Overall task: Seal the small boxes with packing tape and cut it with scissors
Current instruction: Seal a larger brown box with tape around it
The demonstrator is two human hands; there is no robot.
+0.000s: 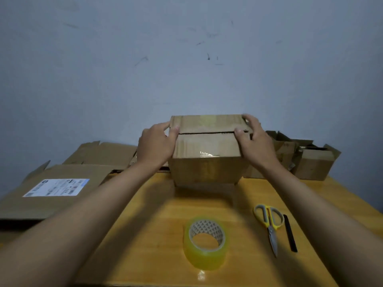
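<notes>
Both my hands, left point(156, 141) and right point(256, 139), clasp the box point(207, 150); flaps (seam untaped) may spring apart if I release for the tape roll point(206, 243) nearer me.

The label point(57, 187) on the flattened carton point(68, 181) at left is too blurred to read; the box point(206, 154) hides both hands' fingertips.

Yellow wooden bench point(145, 235) below, scuffed grey-blue wall point(186, 59) behind. On the left lies flattened cardboard point(68, 183) bearing a white shipping label point(57, 187). Near the right edge, a slim black strip point(290, 234) lies flat on the wood.
</notes>
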